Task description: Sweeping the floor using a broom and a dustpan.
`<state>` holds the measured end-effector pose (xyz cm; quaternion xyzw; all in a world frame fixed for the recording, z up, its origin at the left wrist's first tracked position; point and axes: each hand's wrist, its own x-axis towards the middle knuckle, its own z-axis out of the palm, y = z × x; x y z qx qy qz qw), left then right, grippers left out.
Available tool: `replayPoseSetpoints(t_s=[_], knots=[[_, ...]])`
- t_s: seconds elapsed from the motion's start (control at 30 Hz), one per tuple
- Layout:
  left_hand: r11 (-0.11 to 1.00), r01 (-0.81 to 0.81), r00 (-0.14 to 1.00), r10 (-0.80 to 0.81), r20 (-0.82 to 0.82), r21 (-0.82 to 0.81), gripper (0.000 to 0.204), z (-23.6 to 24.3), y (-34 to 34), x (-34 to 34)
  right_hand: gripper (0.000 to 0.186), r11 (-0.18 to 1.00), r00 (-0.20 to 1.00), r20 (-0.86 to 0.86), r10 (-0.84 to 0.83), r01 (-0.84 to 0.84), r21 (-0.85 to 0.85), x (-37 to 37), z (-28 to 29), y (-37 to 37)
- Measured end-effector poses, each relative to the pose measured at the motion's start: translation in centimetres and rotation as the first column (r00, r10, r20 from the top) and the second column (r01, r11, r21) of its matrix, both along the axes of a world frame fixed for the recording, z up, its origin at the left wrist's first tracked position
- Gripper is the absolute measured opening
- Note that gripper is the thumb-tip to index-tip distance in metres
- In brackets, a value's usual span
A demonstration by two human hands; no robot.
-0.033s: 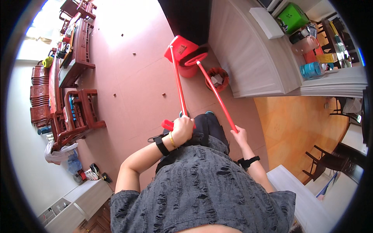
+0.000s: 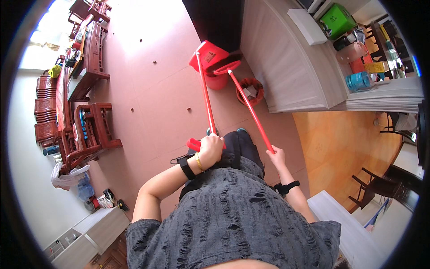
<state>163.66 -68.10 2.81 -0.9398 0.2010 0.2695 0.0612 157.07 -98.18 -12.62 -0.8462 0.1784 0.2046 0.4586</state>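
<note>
Item: two long-handled red floor tools in use on a pinkish tiled floor [image 2: 148, 85]. No change can be made out between the two moments on record; both handles, both hands and the dustpan sit where they were, so the work reads as paused mid-stroke, with the tool heads already brought together. Landmark: the red dustpan [image 2: 208, 56], standing open at the foot of a dark doorway. Left hand [image 2: 210, 149]: fingers curled fully closed round the red dustpan handle [image 2: 205, 92], which runs straight up the floor to the pan; a red grip end juts out on the hand's left. Right hand [image 2: 277, 158]: fingers wrapped shut round the red broom handle [image 2: 248, 110], which slants up and left, its head [image 2: 227, 65] touching or just beside the pan's right edge. A small red waste bin [image 2: 251, 89] with paper scraps stands just right of the pan, against a white cabinet [image 2: 286, 62]. Dark wooden chairs and bench [image 2: 87, 130] stand well left of the pan. Both wrists carry black bands.
</note>
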Motion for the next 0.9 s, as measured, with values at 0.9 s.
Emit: replayPoseSetpoints(t_s=[0.9], knots=[[0.166, -0.558, 0.559, 0.799, -0.221, -0.813, 0.016, 6.9, 9.5, 1.0, 0.028, 0.992, 0.987, 0.127, 0.103, -0.110, 0.056, -5.6, -0.1, -3.4]])
